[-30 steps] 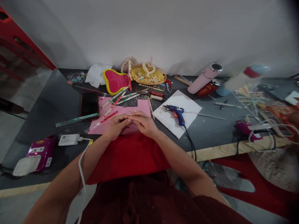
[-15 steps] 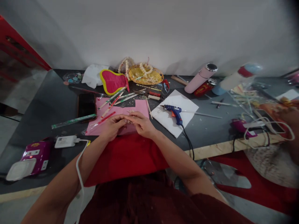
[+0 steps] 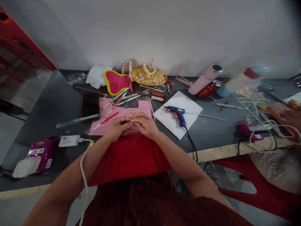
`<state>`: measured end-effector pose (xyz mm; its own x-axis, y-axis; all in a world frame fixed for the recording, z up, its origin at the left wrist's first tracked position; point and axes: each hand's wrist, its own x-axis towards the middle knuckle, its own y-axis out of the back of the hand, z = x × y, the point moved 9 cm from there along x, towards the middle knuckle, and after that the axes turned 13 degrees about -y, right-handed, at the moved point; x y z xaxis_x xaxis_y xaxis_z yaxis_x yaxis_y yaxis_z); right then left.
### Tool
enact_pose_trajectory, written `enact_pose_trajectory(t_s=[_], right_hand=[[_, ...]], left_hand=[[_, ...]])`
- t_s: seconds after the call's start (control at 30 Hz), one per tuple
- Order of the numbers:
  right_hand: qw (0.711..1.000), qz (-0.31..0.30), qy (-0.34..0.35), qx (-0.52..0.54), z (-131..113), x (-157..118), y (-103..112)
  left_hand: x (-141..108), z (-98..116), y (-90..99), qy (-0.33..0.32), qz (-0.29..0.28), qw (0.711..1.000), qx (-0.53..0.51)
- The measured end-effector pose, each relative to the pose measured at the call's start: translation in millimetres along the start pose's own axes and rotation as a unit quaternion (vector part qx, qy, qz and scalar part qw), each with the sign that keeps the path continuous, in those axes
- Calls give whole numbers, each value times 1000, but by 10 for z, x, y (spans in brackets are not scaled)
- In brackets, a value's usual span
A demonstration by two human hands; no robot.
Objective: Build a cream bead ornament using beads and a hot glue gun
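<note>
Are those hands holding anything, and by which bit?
I can't tell: the left hand and right hand meet, hiding anything between them. Something pale shows just beyond.

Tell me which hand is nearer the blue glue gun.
Right. The right hand is to the left of the blue glue gun; the left hand is farther left, beyond the right hand.

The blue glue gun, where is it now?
In the head view, the blue glue gun lies to the right of the person's right hand, on the white square sheet, nearer the person than the pink flask.
</note>
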<state>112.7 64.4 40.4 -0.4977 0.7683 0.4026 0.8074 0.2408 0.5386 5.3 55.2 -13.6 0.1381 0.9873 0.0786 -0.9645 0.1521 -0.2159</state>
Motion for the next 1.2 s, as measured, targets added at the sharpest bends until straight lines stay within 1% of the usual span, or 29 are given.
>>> enact_pose_trajectory(t_s=[0.2, 0.27, 0.33, 0.43, 0.5, 0.57, 0.7, 0.77, 0.83, 0.93, 0.97, 1.03, 1.1, 1.2], right_hand=[[1000, -1, -4, 12, -15, 4, -5], [1000, 4, -12, 25, -7, 3, 15], [998, 29, -46, 36, 51, 7, 81], [985, 118, -120, 36, 195, -11, 290], [970, 181, -156, 36, 261, -38, 449], [958, 220, -177, 42, 287, -50, 575], [945, 253, -202, 34, 253, -58, 806], [943, 264, -205, 10, 222, -91, 973], [937, 271, -217, -23, 254, -170, 1187], [914, 291, -269, -88, 452, -414, 1585], [904, 294, -291, -110, 544, -524, 1711], [895, 249, -331, -166, 736, -715, 1850], [880, 196, -362, -236, 895, -896, 1914], [850, 150, -408, -298, 1066, -1101, 1956]], left_hand=[[6, -37, 17, -14, 7, 999, -30], [18, -58, 48, -12, 26, 998, -62], [34, -68, 112, -11, 63, 993, -104], [60, -51, 211, -23, 108, 981, -160], [74, -30, 248, -34, 118, 975, -187], [80, -21, 265, -42, 117, 972, -200], [79, -27, 289, -55, 117, 970, -204], [76, -41, 297, -55, 117, 971, -198], [75, -47, 292, -54, 111, 974, -192], [75, -34, 275, -51, 102, 976, -185], [75, -33, 270, -47, 102, 977, -182], [74, -31, 262, -38, 105, 977, -180], [75, -23, 244, -38, 104, 977, -183], [75, 5, 209, -46, 99, 977, -181]])
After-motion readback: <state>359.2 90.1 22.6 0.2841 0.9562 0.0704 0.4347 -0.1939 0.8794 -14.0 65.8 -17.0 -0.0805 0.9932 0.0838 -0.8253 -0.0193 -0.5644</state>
